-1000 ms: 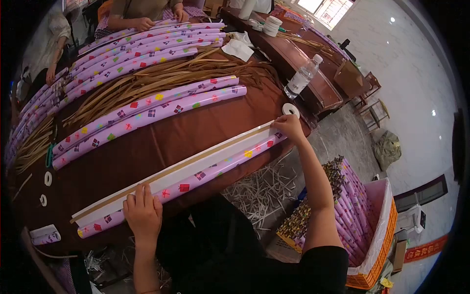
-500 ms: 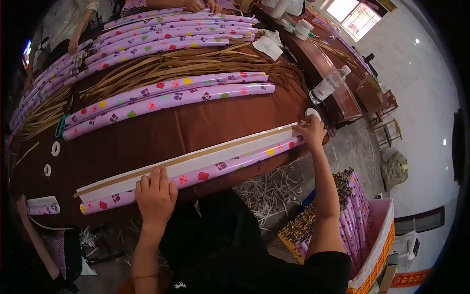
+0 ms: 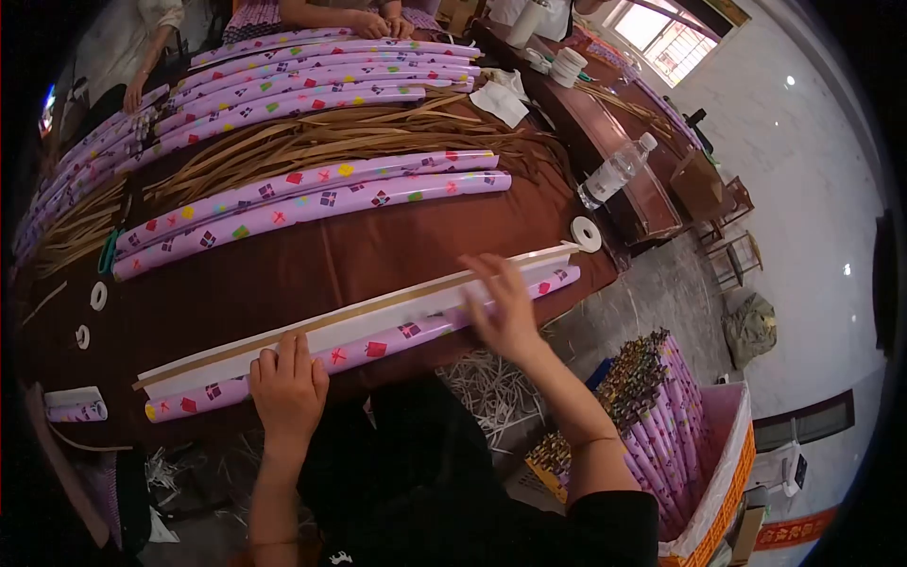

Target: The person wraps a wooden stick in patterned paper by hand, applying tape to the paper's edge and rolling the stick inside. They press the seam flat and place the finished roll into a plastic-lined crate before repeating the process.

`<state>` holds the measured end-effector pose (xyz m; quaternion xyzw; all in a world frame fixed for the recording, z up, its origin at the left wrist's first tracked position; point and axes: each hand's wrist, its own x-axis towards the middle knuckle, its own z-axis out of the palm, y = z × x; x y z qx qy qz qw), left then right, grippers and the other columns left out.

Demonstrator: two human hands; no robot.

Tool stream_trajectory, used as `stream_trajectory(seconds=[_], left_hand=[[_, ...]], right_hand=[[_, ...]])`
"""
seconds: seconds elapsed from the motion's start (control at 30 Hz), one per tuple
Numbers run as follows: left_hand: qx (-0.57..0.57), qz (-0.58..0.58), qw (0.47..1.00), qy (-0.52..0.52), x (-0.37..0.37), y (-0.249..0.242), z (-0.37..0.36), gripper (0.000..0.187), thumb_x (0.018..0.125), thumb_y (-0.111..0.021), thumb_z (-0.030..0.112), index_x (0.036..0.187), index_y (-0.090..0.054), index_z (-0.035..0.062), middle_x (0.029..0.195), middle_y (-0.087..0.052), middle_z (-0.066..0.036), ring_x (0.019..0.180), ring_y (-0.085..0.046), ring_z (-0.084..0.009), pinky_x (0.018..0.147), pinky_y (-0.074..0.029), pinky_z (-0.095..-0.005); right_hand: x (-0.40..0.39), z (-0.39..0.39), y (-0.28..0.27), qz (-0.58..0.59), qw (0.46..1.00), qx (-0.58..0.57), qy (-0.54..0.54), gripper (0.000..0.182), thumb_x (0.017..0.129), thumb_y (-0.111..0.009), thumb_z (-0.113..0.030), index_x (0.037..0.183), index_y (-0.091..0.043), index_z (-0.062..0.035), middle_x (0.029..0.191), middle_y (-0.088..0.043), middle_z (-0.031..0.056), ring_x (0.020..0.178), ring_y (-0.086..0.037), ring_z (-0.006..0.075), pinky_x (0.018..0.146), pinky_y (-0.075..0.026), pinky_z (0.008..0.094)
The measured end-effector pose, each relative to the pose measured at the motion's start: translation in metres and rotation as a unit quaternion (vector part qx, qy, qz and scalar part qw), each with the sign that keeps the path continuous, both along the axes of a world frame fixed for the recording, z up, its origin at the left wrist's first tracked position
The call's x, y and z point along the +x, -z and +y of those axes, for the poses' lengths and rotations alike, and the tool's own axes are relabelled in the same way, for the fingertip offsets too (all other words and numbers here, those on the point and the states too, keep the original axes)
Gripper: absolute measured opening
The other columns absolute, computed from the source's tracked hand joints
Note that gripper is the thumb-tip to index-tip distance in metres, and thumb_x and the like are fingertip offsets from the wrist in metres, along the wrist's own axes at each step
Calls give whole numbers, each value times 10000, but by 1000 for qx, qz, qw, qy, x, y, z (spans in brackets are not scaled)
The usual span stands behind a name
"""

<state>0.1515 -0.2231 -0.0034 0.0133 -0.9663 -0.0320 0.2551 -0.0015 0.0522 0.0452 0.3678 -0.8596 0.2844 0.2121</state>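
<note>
A purple wrapping paper roll (image 3: 378,348), printed with gift boxes, lies along the table's front edge. Its loose white flap is spread on the far side, with a brown strip (image 3: 217,353) running lengthwise along it. My left hand (image 3: 288,383) lies over the roll near its left end, fingers stretched across to the strip. Slightly blurred, my right hand (image 3: 504,307) is over the right half of the roll with its fingers apart, holding nothing. Past the roll's right end sits a white tape roll (image 3: 586,233), its loose end reaching the flap's corner.
Finished purple rolls (image 3: 312,206) and loose brown strips (image 3: 359,128) cover the far table. A water bottle (image 3: 617,171) stands at the right. Green-handled scissors (image 3: 108,253) lie left. On the floor, a crate (image 3: 727,491) holds many rolls. Another person's hands (image 3: 385,25) work across the table.
My right hand has left the tape roll at the right end and moved left along the paper, fingers spreading. The left hand stays on the roll. The view has shifted slightly.
</note>
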Motion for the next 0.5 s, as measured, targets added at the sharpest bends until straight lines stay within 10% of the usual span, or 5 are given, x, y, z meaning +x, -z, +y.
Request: stream_trajectory(seconds=[0.2, 0.5], left_hand=[[-4, 6, 1000, 2, -2, 2, 1, 384, 856, -586, 220, 1145, -639, -29, 1167, -615, -117, 868, -525, -277, 781, -430, -394], [-9, 20, 1000, -11, 4, 5, 1, 459, 866, -615, 280, 1211, -601, -23, 1220, -595, -102, 907, -528, -263, 838, -429, -390]], right_hand=[[25, -64, 28, 36, 978, 112, -172, 520, 806, -709, -447, 1091, -650, -16, 1139, -599, 123, 1074, -562, 296, 947, -445, 434], [1, -14, 12, -13, 979, 175, -105, 422, 817, -712, -382, 1123, -694, -91, 1078, -571, 91, 1042, -541, 294, 938, -419, 433]])
